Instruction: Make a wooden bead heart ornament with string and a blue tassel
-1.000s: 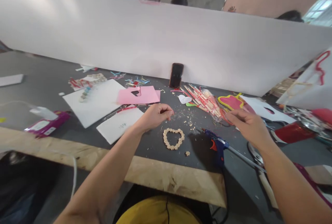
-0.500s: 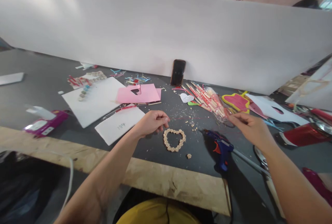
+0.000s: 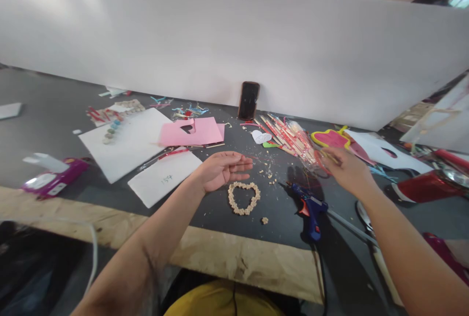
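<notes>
My left hand (image 3: pixel 225 172) is open, palm tilted up and fingers stretched out, just above a heart-shaped ring of small pale beads or cut pieces (image 3: pixel 230 198). It holds nothing that I can see. My right hand (image 3: pixel 346 169) is closed, fingers curled together, at the near end of a clear bag of red and pale sticks (image 3: pixel 287 135). What its fingers grip is hidden; a reddish clear edge shows beside them. A small cluster of the same pale pieces (image 3: pixel 264 220) lies below the heart. The blue glue gun (image 3: pixel 311 208) rests between the heart and my right forearm.
A phone (image 3: pixel 249 100) leans on the white board (image 3: pixel 220 42) behind. Pink paper (image 3: pixel 198 132) and white cards (image 3: pixel 164 177) lie left, with a purple device (image 3: pixel 56 179) beyond. To the right are a pink-yellow cutout (image 3: pixel 331 138), a red can (image 3: pixel 425 186) and scissors (image 3: pixel 364 216).
My left hand has opened from a loose curl, its fingers now stretched right. My right hand's fingers have curled in more, still beside the bag. The view has shifted slightly.
</notes>
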A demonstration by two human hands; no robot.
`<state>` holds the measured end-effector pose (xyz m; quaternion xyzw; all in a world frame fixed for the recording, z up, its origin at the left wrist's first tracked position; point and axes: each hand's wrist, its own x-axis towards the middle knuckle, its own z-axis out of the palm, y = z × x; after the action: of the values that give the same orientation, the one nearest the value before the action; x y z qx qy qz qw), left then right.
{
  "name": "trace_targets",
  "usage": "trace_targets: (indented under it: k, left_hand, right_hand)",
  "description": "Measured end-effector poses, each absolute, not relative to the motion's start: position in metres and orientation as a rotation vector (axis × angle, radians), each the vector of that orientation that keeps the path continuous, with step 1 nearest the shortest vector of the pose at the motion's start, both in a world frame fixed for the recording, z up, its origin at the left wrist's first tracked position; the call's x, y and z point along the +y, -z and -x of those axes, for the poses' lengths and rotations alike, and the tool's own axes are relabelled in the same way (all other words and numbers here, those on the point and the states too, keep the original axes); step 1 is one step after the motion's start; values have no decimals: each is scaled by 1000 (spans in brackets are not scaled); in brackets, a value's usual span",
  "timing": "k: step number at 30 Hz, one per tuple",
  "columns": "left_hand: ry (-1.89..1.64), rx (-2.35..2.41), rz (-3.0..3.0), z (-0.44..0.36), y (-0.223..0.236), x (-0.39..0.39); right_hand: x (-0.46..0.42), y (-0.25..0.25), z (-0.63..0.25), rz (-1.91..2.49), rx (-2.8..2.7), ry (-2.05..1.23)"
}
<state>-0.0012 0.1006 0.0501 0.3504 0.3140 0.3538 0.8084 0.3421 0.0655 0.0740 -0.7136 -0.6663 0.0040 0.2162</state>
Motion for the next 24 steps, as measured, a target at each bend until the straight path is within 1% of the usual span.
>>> trace_targets:
  k: [6,12,15,20,23,24]
  left_hand:
    - [-820,659,-751,-15,-55,106]
    - [-873,632,-851,-27,-64,103]
    - [-901,641,-895,-31,-66,100]
    - [-931,717,-1056,-36,-63,93]
    - [-938,754,-1113,-39,-64,87]
    - [-933,753,-1119,-40,-66,84]
  right_hand:
    - [38,-87,-351,1996,-1953,91]
    - [-30,-116,-364,2213,-1809,153]
    - [-70,-120,-372,2398,-1651,181]
    - [-129,-90,-374,2604,-1557,69]
    - [-150,-64,-361,2550,-1637,-18]
    - [-154,-56,-356,2513,-1680,3]
